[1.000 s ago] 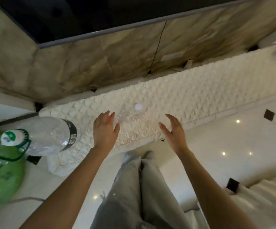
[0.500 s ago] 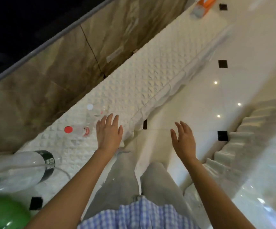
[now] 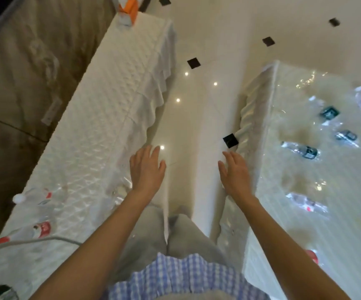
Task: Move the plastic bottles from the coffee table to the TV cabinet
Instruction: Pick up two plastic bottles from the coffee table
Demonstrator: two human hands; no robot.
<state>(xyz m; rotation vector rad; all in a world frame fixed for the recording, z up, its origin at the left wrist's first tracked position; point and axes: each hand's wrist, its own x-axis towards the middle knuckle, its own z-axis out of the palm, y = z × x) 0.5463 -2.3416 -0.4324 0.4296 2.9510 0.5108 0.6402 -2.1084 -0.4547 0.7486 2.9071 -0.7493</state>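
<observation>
Quilted white cloth (image 3: 101,109) with embossed diamond texture covers TV cabinet. Glossy cream floor tiles (image 3: 196,118). Clear shiny plastic bottles (image 3: 300,150) on glossy coffee table (image 3: 283,105).

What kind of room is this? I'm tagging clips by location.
Probably a home living room: a long cloth-covered TV cabinet against a marble wall, a coffee table strewn with bottles, and glossy tile floor.

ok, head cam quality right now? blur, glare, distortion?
Head view: motion blur throughout, bottles on the coffee table smeared; glare off its glossy top and spot reflections on the floor; wide-angle bends the TV cabinet edges; both hands open, fairly sharp.
</observation>
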